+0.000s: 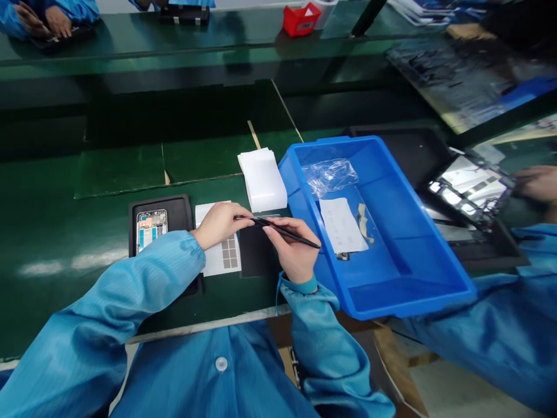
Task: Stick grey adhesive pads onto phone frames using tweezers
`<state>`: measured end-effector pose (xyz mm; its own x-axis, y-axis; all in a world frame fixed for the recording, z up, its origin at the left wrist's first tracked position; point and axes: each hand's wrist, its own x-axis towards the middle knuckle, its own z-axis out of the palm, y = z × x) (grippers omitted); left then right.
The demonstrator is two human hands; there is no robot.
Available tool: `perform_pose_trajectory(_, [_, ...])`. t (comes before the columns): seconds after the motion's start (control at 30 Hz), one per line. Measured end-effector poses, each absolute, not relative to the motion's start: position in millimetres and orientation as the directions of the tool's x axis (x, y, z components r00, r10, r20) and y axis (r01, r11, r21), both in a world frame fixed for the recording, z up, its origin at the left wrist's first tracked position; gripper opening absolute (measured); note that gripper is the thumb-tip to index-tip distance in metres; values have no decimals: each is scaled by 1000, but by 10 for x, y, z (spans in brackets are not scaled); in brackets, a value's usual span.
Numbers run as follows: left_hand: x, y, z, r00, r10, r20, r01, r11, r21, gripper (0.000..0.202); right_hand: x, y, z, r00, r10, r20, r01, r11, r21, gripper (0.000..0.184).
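Observation:
Black tweezers (301, 237) are gripped in my right hand (295, 255), their tips pointing left. My left hand (221, 222) is closed in a pinch at those tips; the small thing between its fingers is too thin to make out. Beneath my left hand lies a white sheet (213, 264) with rows of grey square stickers. A flat black piece (257, 255) lies beside it, below both hands. On the left, an opened phone (150, 227) with its inner parts showing rests in a black tray (179, 210), partly hidden by my left sleeve.
A blue bin (387, 232) holding clear plastic and paper stands close by my right hand. White sheets (263, 180) are stacked behind my hands. At right a co-worker's hand (539, 183) is by phone frames (474, 188). Across the bench are another person's hands (58, 22) and a red box (300, 20).

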<state>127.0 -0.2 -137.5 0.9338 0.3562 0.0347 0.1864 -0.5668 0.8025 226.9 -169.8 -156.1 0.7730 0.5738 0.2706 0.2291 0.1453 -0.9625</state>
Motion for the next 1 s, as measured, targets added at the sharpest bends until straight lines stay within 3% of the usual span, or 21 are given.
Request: perform_pose_trajectory(1.0, [1224, 3, -1398, 955, 293, 52, 167, -674, 720, 16, 2232, -1631, -1578, 807, 539, 242, 215, 114, -970, 20])
